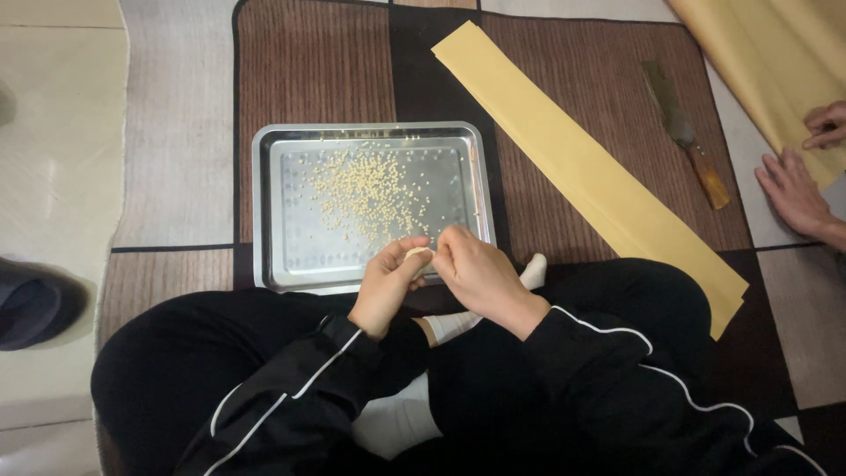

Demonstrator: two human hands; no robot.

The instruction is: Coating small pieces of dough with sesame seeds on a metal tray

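Step in hand: pinching pellets off dough lump (418,256), held above tray (273,211) near edge. Left hand (388,286) fingers clamped on lump; right hand (476,273) fingers pinched on it. Pellets (366,189) scattered in tray.

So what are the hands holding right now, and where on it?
Both hands pinch one small pale lump, possibly dough, over the near edge of the metal tray: left hand from the left, right hand from the right, fingertips on its sides.

Left hand (388,286) and right hand (471,269) pinch pale lump (418,256), perhaps dough, over steel tray (269,211) edge; yellowish bits (370,189) scattered inside tray.
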